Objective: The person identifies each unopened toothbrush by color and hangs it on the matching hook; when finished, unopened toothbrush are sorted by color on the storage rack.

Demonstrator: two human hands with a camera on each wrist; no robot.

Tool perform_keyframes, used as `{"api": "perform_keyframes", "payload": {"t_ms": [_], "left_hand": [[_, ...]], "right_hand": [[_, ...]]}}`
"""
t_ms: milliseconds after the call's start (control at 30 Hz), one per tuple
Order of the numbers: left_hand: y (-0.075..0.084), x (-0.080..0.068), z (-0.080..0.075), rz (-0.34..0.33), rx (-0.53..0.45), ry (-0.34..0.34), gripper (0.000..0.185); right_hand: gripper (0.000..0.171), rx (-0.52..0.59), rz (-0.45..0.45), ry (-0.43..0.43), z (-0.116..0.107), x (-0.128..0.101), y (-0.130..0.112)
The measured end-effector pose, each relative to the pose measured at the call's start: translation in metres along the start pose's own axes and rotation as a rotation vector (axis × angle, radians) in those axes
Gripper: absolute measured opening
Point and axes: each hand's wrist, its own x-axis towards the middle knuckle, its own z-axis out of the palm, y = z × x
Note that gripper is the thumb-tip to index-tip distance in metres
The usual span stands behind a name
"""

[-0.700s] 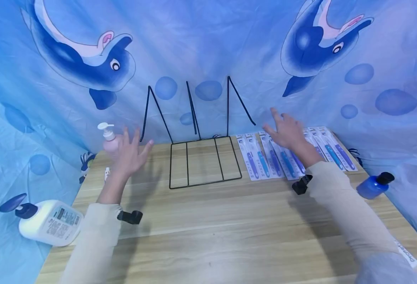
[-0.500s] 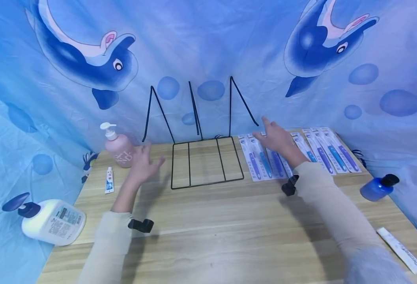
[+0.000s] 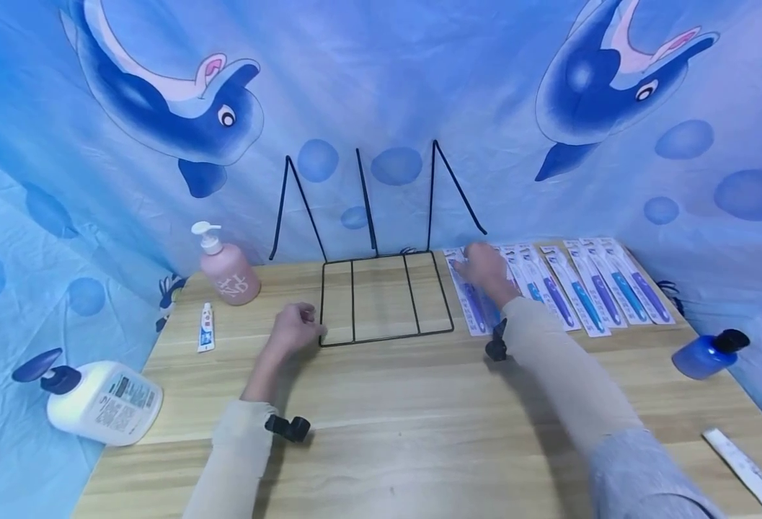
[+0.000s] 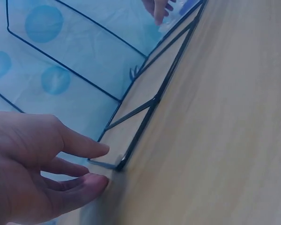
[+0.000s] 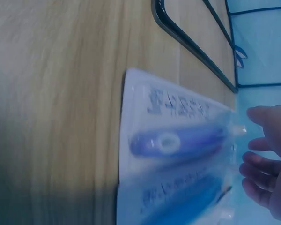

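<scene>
Black wire rack (image 3: 381, 288) at the table's back: left hand (image 3: 296, 328) has dropped to its front-left corner, right hand (image 3: 484, 270) onto the leftmost toothbrush pack (image 3: 468, 299). Left wrist: fingers (image 4: 79, 145) relaxed, holding nothing. Right wrist: fingers (image 5: 264, 140) loose at the pack's end (image 5: 178, 140), ungripped

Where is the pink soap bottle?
In the head view the pink soap bottle stands at the table's back left, by the blue cloth, left of the black wire rack and behind the small tube.

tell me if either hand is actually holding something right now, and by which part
Nothing is held. The left hand has relaxed fingers beside the wire rack corner; the right hand hovers open over the toothbrush packs.
</scene>
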Motion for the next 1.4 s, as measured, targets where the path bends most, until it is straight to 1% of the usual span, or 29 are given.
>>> {"api": "perform_keyframes", "payload": {"t_ms": [100,267,400,500,567,667,800,933,1067,1133,1200,1400], "left_hand": [[0.001,0.000,0.007,0.016,0.020,0.019,0.057],[0.002,0.001,0.014,0.028,0.055,0.070,0.052],[0.000,0.000,0.013,0.030,0.047,0.101,0.050],[-0.001,-0.003,0.012,0.027,0.026,0.101,0.050],[-0.001,-0.004,0.011,0.028,0.014,0.103,0.050],[-0.003,-0.005,0.011,0.028,0.003,0.109,0.050],[-0.006,-0.002,0.012,0.035,-0.014,0.117,0.050],[-0.007,0.000,0.014,0.049,-0.036,0.118,0.049],[-0.006,-0.001,0.014,0.046,-0.041,0.117,0.048],[-0.007,-0.001,0.014,0.043,-0.042,0.115,0.049],[-0.007,-0.002,0.014,0.036,-0.045,0.112,0.048],[-0.006,-0.002,0.012,0.029,-0.059,0.110,0.049]], "right_hand": [[0.033,-0.007,0.019,-0.013,0.005,0.002,-0.001],[0.033,-0.032,0.038,-0.023,0.010,0.002,0.000],[0.027,-0.022,0.024,0.018,0.013,0.004,-0.004],[0.024,-0.022,0.032,0.045,0.016,0.004,-0.008],[0.025,-0.004,0.041,0.062,0.018,0.003,-0.011],[0.029,0.084,0.021,0.089,0.016,-0.003,-0.018],[0.028,0.205,-0.068,0.210,0.012,-0.016,-0.032],[0.024,0.207,-0.150,0.360,0.007,-0.029,-0.044],[0.020,0.224,-0.223,0.444,-0.004,-0.046,-0.055],[0.024,0.238,-0.265,0.491,-0.011,-0.056,-0.061],[0.028,0.258,-0.327,0.552,-0.019,-0.069,-0.066],[0.024,0.282,-0.558,0.774,-0.043,-0.111,-0.079]]}}
